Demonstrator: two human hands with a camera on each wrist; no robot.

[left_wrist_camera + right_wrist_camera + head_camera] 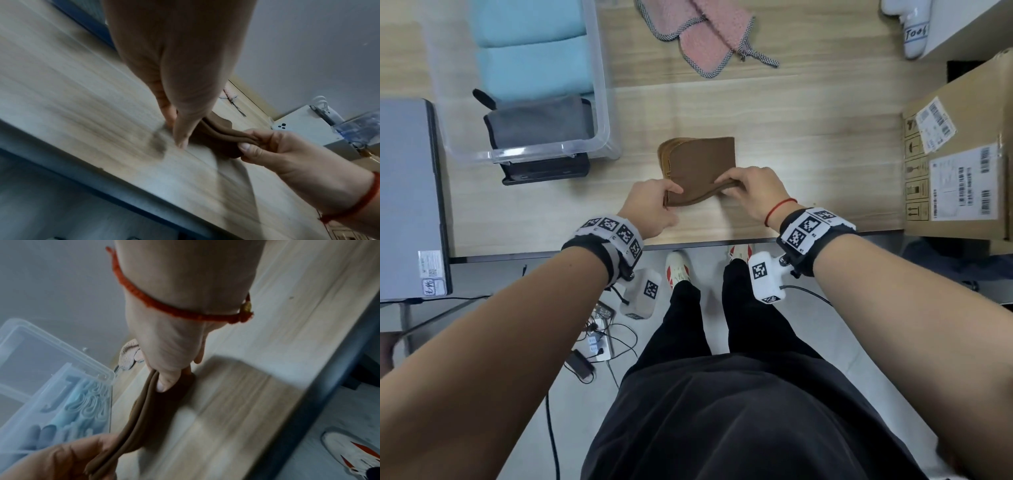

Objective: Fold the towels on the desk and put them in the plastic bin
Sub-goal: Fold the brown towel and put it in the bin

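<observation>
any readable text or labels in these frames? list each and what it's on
"Too", then cut off by the frame edge: handwritten on a label on the white object at the desk's far right.
Shipping labels and printed symbols on the cardboard box: barcodes and print too small to read.
Sticker on the grey laptop: too small to read.
Wristband squares: coded markers, no words.

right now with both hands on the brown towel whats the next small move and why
Probably carry the near edge away from you to fold it over: both the left hand and right hand pinch the brown towel by its near edge, lifted off the desk.
</observation>
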